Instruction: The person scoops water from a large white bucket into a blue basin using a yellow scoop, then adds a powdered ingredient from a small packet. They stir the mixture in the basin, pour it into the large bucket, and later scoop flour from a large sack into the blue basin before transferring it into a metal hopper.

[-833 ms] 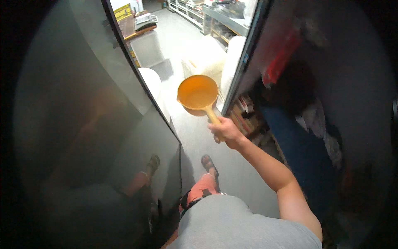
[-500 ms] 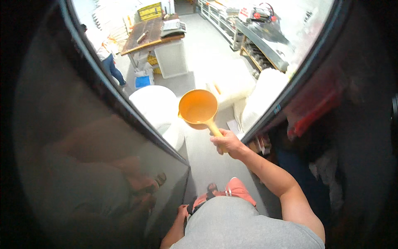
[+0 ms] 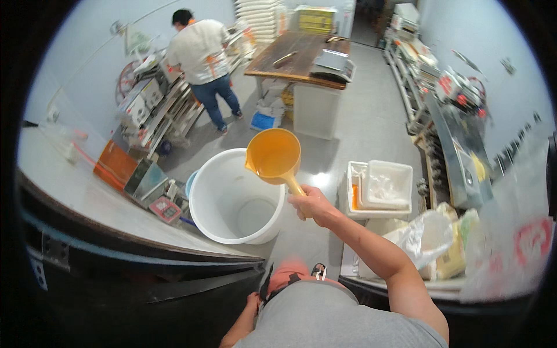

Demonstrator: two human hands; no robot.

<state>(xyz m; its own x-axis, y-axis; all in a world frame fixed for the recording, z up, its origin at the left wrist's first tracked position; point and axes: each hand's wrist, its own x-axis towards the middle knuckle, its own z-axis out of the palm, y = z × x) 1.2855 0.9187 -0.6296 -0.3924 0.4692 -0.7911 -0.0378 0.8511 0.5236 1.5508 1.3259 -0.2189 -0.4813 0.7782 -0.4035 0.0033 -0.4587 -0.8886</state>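
My right hand (image 3: 309,203) grips the yellow handle of an orange plastic dipper (image 3: 272,152), held upright out in front of me. Its cup hangs over the far right part of a large white bucket (image 3: 212,203), whose visible inside looks pale. My left hand (image 3: 253,300) hangs low beside my hip and red shorts, small and partly hidden, so I cannot tell what its fingers hold, if anything.
A co-worker (image 3: 203,49) faces cluttered left shelving. Ahead stands a wooden table (image 3: 272,52) above a translucent bin (image 3: 316,113). White foam boxes (image 3: 380,185) and bags (image 3: 426,238) sit right, near a metal bench (image 3: 447,127). A dark doorway edge (image 3: 87,255) crosses the lower left.
I have moved forward out through the dark doorway into the room. The dipper stays in my right hand; the bucket and co-worker have come fully into view, and my left hand shows low down.
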